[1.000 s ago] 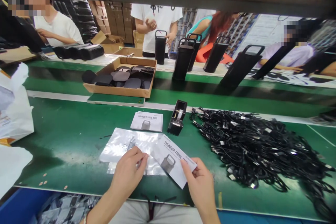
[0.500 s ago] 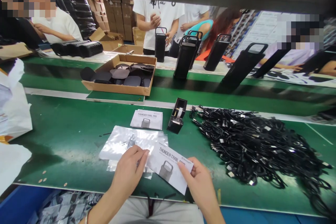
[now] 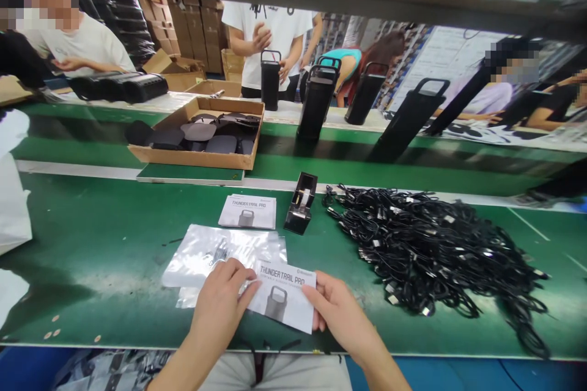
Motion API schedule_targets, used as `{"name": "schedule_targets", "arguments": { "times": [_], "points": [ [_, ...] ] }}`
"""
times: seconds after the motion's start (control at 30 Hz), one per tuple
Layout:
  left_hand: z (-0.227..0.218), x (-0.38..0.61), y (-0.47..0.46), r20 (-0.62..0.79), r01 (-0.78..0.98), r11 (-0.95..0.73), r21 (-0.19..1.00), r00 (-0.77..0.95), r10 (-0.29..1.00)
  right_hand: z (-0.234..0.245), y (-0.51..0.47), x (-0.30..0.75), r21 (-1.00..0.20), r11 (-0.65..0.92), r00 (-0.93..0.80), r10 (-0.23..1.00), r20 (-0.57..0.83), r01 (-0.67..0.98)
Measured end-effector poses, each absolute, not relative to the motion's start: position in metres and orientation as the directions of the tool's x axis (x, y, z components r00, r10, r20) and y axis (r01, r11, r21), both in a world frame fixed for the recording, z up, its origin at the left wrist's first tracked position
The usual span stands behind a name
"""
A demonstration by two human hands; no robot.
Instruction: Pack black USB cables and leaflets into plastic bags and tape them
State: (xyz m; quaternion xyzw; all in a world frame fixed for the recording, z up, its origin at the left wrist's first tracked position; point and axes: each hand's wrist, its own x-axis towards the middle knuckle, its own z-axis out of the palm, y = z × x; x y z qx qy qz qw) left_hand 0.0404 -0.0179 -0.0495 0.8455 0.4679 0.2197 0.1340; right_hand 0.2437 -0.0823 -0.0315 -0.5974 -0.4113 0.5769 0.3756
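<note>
My right hand (image 3: 338,305) grips the right edge of a white instruction booklet (image 3: 280,287) with "Thunder Trail Pro" and a speaker picture on its cover, thumb on top. At the booklet's left edge, my left hand (image 3: 221,296) is closed in a pinch on what looks like the edge of a clear plastic bag (image 3: 188,256); its fingertips partly hide the contact. More clear bags lie flat beneath that hand. Just beyond them rests a small stack of the same booklets (image 3: 247,212), with a black tape dispenser (image 3: 301,204) to its right.
A large heap of black cables (image 3: 426,244) spreads over the right side of the green bench (image 3: 92,244). Farther back stand a cardboard tray (image 3: 192,157) of dark flat pieces and several black handled speakers (image 3: 317,101). Co-workers are across the bench. Bagged items fill a blue bin below left.
The booklet has shifted left, closer to my left hand, and sits more level. My right hand has moved left with it. The whole view has shifted slightly.
</note>
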Motion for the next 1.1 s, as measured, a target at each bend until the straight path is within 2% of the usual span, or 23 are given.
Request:
{"name": "schedule_targets", "arguments": {
  "times": [0.07, 0.13, 0.27, 0.33, 0.4, 0.47, 0.5, 0.57, 0.6, 0.63, 0.7, 0.73, 0.83, 0.93, 0.97, 1.03, 1.07, 1.1],
  "points": [
    [-0.047, 0.041, -0.016, 0.221, 0.728, -0.517, 0.45, 0.47, 0.854, -0.023, -0.086, 0.247, -0.915, -0.4, -0.128, 0.912, -0.39, -0.06],
    [-0.043, 0.041, -0.015, 0.19, 0.706, -0.496, 0.506, 0.47, 0.862, -0.018, -0.085, 0.247, -0.89, -0.427, -0.16, 0.901, -0.404, -0.156],
    [-0.037, 0.043, -0.015, 0.132, 0.629, -0.427, 0.649, 0.46, 0.878, -0.022, -0.067, 0.228, -0.859, -0.432, 0.021, 0.89, -0.455, -0.273],
    [-0.035, 0.045, -0.014, 0.132, 0.583, -0.42, 0.695, 0.47, 0.872, -0.028, -0.053, 0.209, -0.862, -0.423, 0.06, 0.888, -0.456, -0.28],
    [-0.033, 0.047, -0.012, 0.149, 0.541, -0.427, 0.725, 0.482, 0.863, -0.032, -0.04, 0.191, -0.902, -0.4, 0.089, 0.905, -0.417, -0.162],
    [-0.033, 0.047, -0.008, 0.181, 0.516, -0.442, 0.734, 0.478, 0.859, -0.031, -0.033, 0.182, -0.956, -0.256, 0.135, 0.962, -0.238, 0.143],
    [-0.035, 0.046, -0.006, 0.187, 0.523, -0.448, 0.725, 0.476, 0.859, -0.027, -0.032, 0.184, -0.937, -0.156, 0.117, 0.985, -0.125, 0.313],
    [-0.041, 0.043, -0.002, 0.19, 0.57, -0.47, 0.674, 0.481, 0.856, -0.017, -0.031, 0.201, -0.817, -0.024, 0.087, 0.996, 0.032, 0.577],
    [-0.045, 0.041, 0.0, 0.179, 0.602, -0.484, 0.635, 0.494, 0.851, -0.011, -0.03, 0.217, -0.742, -0.033, 0.117, 0.991, 0.062, 0.67],
    [-0.049, 0.04, 0.002, 0.171, 0.63, -0.501, 0.593, 0.509, 0.843, -0.005, -0.029, 0.236, -0.649, -0.118, 0.226, 0.97, 0.086, 0.752],
    [-0.056, 0.039, 0.004, 0.167, 0.664, -0.543, 0.514, 0.543, 0.823, 0.004, -0.024, 0.281, -0.396, -0.389, 0.501, 0.834, 0.233, 0.832],
    [-0.059, 0.039, 0.004, 0.171, 0.671, -0.559, 0.488, 0.555, 0.814, 0.006, -0.021, 0.304, -0.287, -0.495, 0.566, 0.776, 0.279, 0.82],
    [-0.061, 0.04, 0.005, 0.158, 0.679, -0.567, 0.467, 0.566, 0.809, 0.009, -0.015, 0.356, -0.24, -0.514, 0.566, 0.778, 0.273, 0.823],
    [-0.055, 0.041, 0.004, 0.133, 0.675, -0.522, 0.521, 0.54, 0.831, 0.009, -0.024, 0.369, -0.278, -0.461, 0.532, 0.791, 0.302, 0.843],
    [-0.053, 0.04, 0.003, 0.119, 0.672, -0.493, 0.553, 0.521, 0.845, 0.009, -0.03, 0.364, -0.351, -0.435, 0.544, 0.77, 0.333, 0.829],
    [-0.049, 0.039, 0.0, 0.078, 0.657, -0.415, 0.629, 0.478, 0.875, 0.006, -0.042, 0.339, -0.635, -0.323, 0.614, 0.727, 0.308, 0.702],
    [-0.047, 0.039, -0.001, 0.053, 0.647, -0.372, 0.666, 0.457, 0.888, 0.003, -0.047, 0.322, -0.803, -0.237, 0.64, 0.737, 0.218, 0.547],
    [-0.046, 0.039, -0.002, 0.029, 0.634, -0.332, 0.698, 0.438, 0.898, -0.001, -0.052, 0.302, -0.917, -0.187, 0.613, 0.786, 0.076, 0.353]
  ]
}}
